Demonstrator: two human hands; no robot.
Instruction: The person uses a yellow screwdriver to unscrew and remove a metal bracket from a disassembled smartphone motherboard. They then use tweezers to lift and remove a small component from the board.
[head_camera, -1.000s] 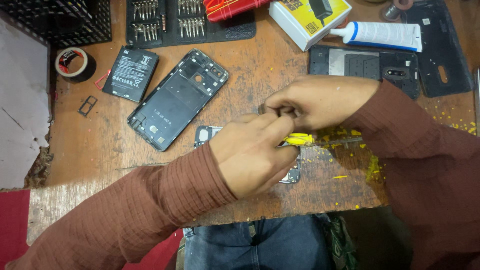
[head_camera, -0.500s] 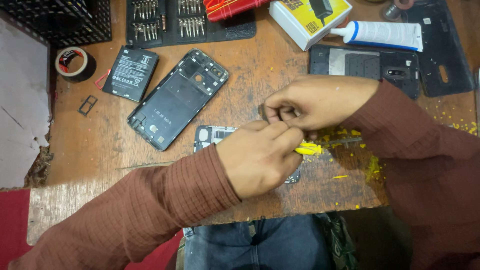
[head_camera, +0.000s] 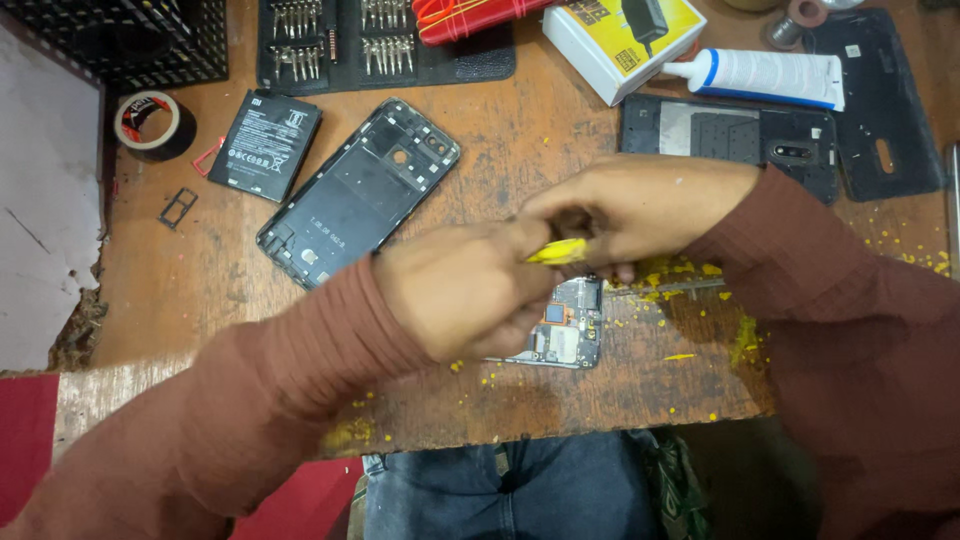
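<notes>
Shifted slightly left: left hand (head_camera: 470, 290) pinching yellow tool (head_camera: 557, 251), right hand (head_camera: 640, 205) gripping its far end; circuit board (head_camera: 568, 325) directly beneath.

Single head view — looks steeply down from above wearer's own hands, close range. Left hand (head_camera: 465, 290) and right hand (head_camera: 630, 205) meet mid-frame; wooden bench (head_camera: 520, 140) runs beyond them to upper edge, wearer's lap below — no second view.
</notes>
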